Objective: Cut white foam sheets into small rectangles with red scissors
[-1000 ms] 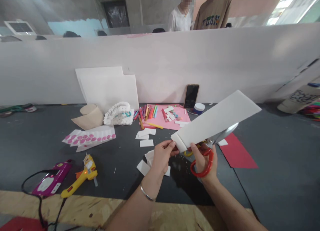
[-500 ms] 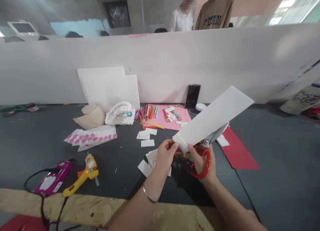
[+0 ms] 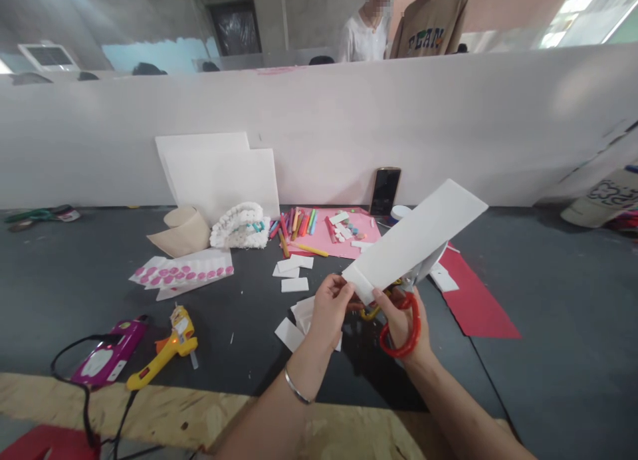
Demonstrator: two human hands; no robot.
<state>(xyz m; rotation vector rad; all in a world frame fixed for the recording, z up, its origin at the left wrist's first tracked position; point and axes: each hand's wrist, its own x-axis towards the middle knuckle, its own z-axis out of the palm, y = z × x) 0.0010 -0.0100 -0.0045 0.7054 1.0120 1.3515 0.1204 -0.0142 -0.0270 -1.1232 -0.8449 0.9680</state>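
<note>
A long white strip of board (image 3: 423, 230) slants up and away to the right, above the table. My left hand (image 3: 326, 314) pinches its near end between thumb and fingers. A small white rectangle (image 3: 359, 282) lies flat across that end, with both thumbs close to it. In my right hand (image 3: 399, 324) are scissors (image 3: 415, 328) with red handles, hooked over the hand, their metal blades pointing away beneath the strip. The right thumb presses at the edge of the small rectangle. Something yellow, partly hidden, shows below the strip. Several small white rectangles (image 3: 294, 285) lie left of my hands.
A yellow glue gun (image 3: 169, 353) and a purple device (image 3: 109, 353) with cables lie at front left. Markers (image 3: 299, 222) rest on pink paper behind. A phone (image 3: 385, 191) leans on the white partition (image 3: 319, 127). Red paper (image 3: 478, 300) lies right. Two people stand beyond.
The strip's far end has swung a little left and down. Both hands keep their hold, with the right one barely shifted.
</note>
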